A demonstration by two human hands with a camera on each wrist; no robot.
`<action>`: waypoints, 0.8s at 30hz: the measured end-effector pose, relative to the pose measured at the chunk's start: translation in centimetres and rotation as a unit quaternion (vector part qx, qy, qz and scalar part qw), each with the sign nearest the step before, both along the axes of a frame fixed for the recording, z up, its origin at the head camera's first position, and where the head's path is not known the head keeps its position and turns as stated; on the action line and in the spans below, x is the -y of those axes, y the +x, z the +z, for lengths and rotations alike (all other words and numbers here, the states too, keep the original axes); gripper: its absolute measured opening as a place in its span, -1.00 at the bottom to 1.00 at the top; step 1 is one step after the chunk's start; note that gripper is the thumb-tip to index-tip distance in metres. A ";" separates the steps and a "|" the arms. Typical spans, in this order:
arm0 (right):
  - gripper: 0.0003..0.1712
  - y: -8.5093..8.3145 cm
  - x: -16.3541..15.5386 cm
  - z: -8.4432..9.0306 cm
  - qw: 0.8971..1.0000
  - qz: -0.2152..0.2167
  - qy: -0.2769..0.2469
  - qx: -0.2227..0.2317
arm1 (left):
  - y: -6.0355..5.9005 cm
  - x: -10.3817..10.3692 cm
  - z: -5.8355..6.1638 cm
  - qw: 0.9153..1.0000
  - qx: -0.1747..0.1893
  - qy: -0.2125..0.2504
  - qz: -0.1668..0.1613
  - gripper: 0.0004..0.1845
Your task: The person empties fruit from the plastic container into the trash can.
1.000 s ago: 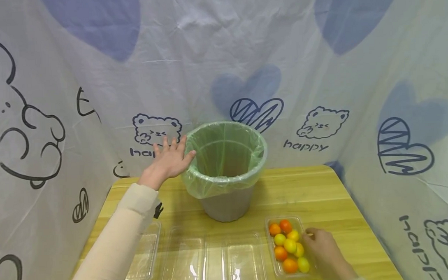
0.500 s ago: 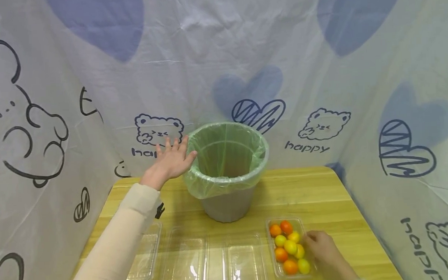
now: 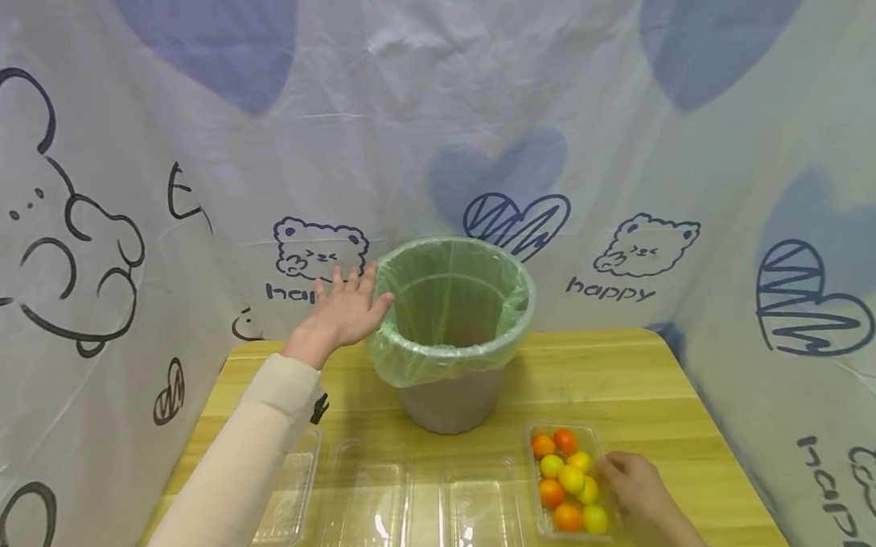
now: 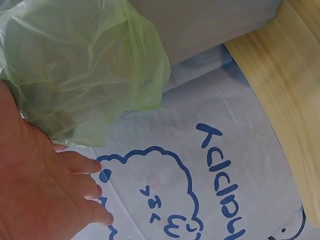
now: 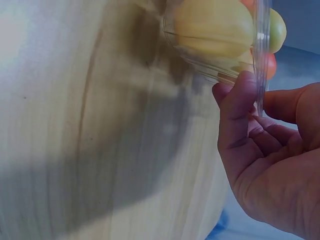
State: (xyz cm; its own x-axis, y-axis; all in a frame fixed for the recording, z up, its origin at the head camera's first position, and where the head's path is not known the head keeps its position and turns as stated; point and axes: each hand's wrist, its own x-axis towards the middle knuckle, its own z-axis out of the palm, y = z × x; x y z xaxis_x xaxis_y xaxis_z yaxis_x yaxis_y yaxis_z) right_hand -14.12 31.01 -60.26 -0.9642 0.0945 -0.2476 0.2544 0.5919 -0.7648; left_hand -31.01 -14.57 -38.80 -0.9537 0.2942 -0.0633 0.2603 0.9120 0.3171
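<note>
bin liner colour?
Translucent light green, folded over the rim of the grey bin. The bin liner shows best in the left wrist view.

Your bin [image 3: 451, 337] stands at the back middle of the bench [image 3: 630, 379]. Before it you have three empty trays [image 3: 366, 509] in a row, with the tray of tomatoes [image 3: 568, 480] at their right end.

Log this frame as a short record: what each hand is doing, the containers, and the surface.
left hand: open, flat against the bin rim's green liner
right hand: grip on the edge of the fruit tray
fruit: orange and yellow, small, round
empty trays: three, clear, left of the fruit tray
surface: wooden table
</note>
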 end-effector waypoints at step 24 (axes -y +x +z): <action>-0.52 -2.6 -1.3 10.5 0.997 -0.007 -0.058 -0.056 | -0.1 0.2 0.0 1.000 -0.005 -0.002 -0.002 -0.17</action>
